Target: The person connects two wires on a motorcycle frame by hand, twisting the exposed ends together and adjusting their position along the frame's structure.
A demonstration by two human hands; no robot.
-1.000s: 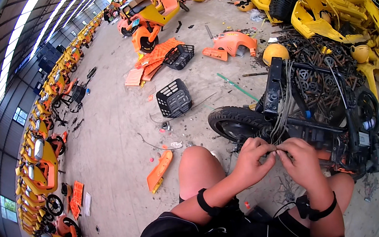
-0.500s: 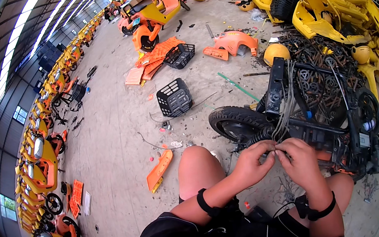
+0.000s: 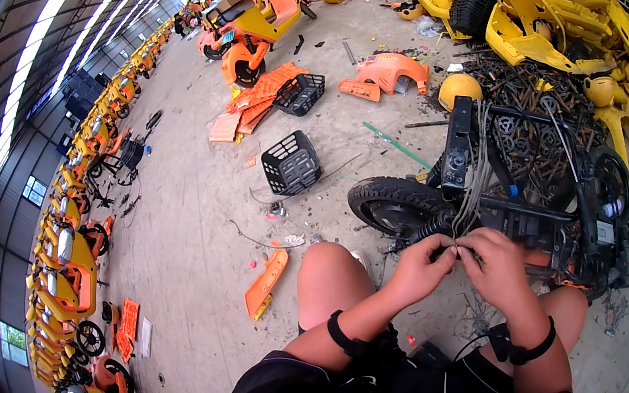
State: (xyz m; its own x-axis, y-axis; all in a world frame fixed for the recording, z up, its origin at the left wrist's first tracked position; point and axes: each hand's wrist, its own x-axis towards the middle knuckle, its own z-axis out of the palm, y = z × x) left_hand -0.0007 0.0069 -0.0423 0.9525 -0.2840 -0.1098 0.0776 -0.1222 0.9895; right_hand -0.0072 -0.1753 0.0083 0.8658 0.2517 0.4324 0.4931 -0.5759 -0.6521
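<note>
Thumb and fingers of my left hand (image 3: pixel 422 271) are pinched together, fingertip to fingertip with my right hand (image 3: pixel 497 267), which is pinched too. A bundle of grey cables (image 3: pixel 470 193) hangs down from a stripped black scooter frame (image 3: pixel 523 206) and runs to the fingertips of both hands. The very ends between the fingers are hidden. Lying on its side in front of me, the frame still carries a black wheel (image 3: pixel 393 205) at its left end and another wheel (image 3: pixel 613 180) at its right.
Yellow body panels (image 3: pixel 540 16) are heaped at the far right, beside a pile of rusty metal parts (image 3: pixel 518 113). Black baskets (image 3: pixel 291 163) and orange panels (image 3: pixel 266 283) lie on the concrete floor. A row of yellow scooters (image 3: pixel 70 274) lines the left wall; an orange-yellow scooter (image 3: pixel 256 22) stands ahead.
Both hands stay pinched together at the cables, with only a slight shift of the fingers. The view has moved very slightly; nothing else visibly differs.
</note>
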